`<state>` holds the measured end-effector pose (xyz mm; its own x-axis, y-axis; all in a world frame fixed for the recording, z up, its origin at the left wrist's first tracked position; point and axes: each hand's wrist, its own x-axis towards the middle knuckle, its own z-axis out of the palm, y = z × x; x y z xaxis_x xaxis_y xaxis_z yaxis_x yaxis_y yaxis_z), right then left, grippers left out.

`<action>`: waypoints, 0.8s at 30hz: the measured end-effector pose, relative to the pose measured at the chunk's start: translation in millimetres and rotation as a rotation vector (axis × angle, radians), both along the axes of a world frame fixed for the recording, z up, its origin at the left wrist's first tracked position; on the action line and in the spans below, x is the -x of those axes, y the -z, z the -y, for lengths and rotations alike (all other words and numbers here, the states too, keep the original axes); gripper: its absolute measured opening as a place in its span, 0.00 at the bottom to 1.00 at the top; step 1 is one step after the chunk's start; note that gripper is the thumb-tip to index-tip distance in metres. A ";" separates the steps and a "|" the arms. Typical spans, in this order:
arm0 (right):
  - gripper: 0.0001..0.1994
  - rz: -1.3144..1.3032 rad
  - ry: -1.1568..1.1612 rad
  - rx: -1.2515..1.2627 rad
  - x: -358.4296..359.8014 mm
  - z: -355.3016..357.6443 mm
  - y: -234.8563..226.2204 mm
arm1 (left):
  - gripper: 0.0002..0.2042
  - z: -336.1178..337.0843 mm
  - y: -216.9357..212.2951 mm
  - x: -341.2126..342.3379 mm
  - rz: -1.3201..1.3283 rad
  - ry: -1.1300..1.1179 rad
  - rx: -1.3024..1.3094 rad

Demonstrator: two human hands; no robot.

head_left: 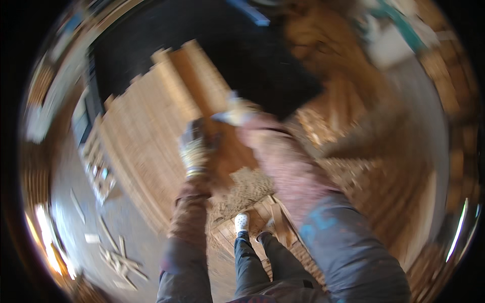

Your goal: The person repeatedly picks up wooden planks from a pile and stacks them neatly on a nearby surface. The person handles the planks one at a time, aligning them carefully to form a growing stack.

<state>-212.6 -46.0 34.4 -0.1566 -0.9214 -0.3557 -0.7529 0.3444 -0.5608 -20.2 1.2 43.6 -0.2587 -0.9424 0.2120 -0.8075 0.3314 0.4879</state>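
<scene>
Many long wooden strips (141,111) lie side by side on a black surface (242,55). At their right side is a redder-brown wooden board (202,83) with pale edges, between my two hands. My left hand (194,146), in a pale glove with dark fingers, is closed at the board's left edge. My right hand (236,110), also gloved, is closed at its right edge, thumb pointing left over the wood. Motion blur smears the fingers of both hands, and their undersides are hidden.
Wood shavings (247,184) lie in front of my feet, with more chips (318,126) at the right. Loose sticks (121,262) are scattered on the grey floor at the lower left. A blue bar (250,12) is at the far edge. My shoes (242,221) stand on wooden slats.
</scene>
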 end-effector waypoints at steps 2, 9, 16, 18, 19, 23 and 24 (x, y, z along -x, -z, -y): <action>0.34 -0.015 -0.074 -0.028 0.3 -8.9 -31.8 | 0.26 2.1 33.4 1.6 0.115 0.013 -0.015; 0.29 -0.195 -0.197 0.474 114.4 -131.6 -361.7 | 0.40 83.1 27.2 -69.1 0.538 0.076 -0.065; 0.37 -0.644 0.698 0.195 290.8 -697.7 -452.1 | 0.30 -292.1 -228.1 198.0 -0.483 1.147 -0.151; 0.40 -0.538 1.058 0.023 235.3 -794.6 -471.5 | 0.40 -425.5 -301.2 218.1 -0.317 1.690 0.011; 0.41 -0.453 1.169 0.032 210.1 -828.4 -468.1 | 0.44 -486.3 -304.5 209.2 -0.202 1.799 0.149; 0.49 -0.011 1.351 0.301 133.8 -857.9 -464.7 | 0.36 -546.1 -274.8 239.7 0.283 1.906 0.663; 0.50 0.091 1.381 0.329 115.2 -877.8 -469.4 | 0.35 -561.8 -283.1 242.4 0.305 1.960 0.623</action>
<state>-327.7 831.8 503.8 -0.9722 -0.0913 -0.2156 0.1172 0.6073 -0.7858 -262.6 563.0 326.7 -0.6846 0.7236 0.0882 0.7221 0.6897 -0.0539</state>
